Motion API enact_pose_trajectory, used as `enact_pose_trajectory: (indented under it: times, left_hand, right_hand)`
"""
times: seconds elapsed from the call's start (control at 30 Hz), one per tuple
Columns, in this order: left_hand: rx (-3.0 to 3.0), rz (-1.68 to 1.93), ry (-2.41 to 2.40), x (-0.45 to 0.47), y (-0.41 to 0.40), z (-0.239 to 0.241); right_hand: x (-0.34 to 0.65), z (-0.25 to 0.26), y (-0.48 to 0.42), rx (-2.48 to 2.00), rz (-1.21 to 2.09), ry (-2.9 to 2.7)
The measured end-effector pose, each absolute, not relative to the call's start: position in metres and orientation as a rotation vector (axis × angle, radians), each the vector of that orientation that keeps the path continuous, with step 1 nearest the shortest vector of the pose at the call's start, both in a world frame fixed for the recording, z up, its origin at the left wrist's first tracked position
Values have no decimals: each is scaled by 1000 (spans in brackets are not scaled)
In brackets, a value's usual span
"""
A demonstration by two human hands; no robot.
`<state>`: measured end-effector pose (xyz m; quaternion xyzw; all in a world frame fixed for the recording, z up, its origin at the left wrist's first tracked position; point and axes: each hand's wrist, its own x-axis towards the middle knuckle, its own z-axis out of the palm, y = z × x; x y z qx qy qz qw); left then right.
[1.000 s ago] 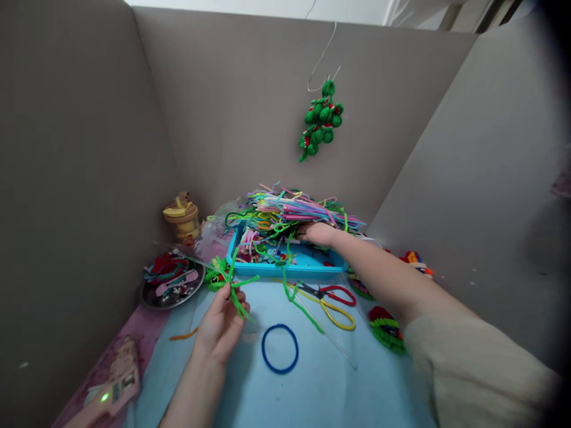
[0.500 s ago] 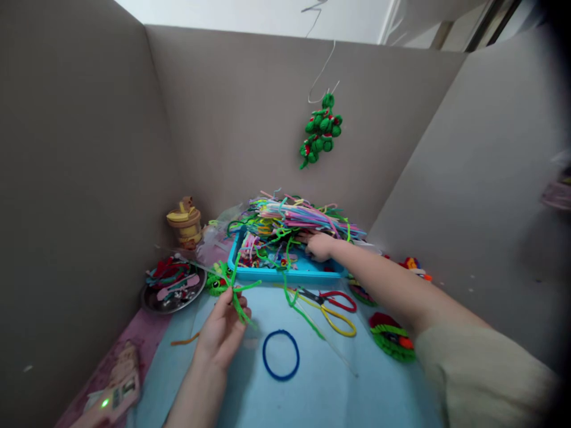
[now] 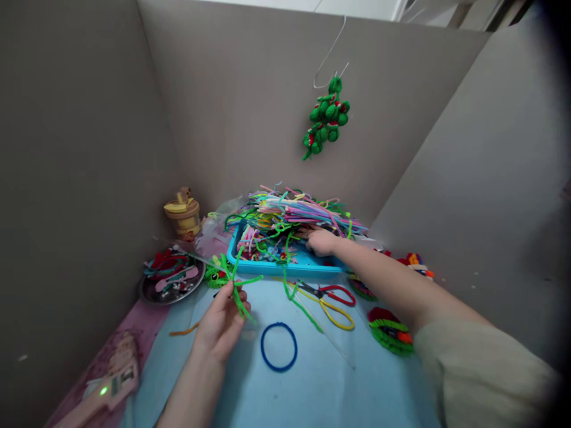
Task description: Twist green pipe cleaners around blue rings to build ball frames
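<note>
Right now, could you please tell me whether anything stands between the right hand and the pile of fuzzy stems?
Nothing visible does: the right hand is at the near lower edge of the pile of fuzzy stems, over the blue tray. Its fingertips are hard to make out there.

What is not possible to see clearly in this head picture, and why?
In the head view:
Right hand: shadowed beneath the stem pile; its grip is unclear.
Green stems: partly covered by the left hand.
Small pieces in the blue tray: too small to identify.
Pink device: cut off by the bottom edge.
</note>
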<state>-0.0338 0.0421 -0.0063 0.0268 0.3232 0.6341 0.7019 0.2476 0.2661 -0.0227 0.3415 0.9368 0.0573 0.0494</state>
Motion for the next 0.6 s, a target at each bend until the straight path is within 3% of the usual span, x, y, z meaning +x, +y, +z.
enact_pose_trajectory:
  times: [0.3,0.6]
  left_hand:
    - [74,1409,746,-32,42,-4]
    - [278,1434,902,-24,43,-18]
  right_hand:
    - [229,-43,258,1302,63,2855]
    - [206,3,185,1342,-388,3056]
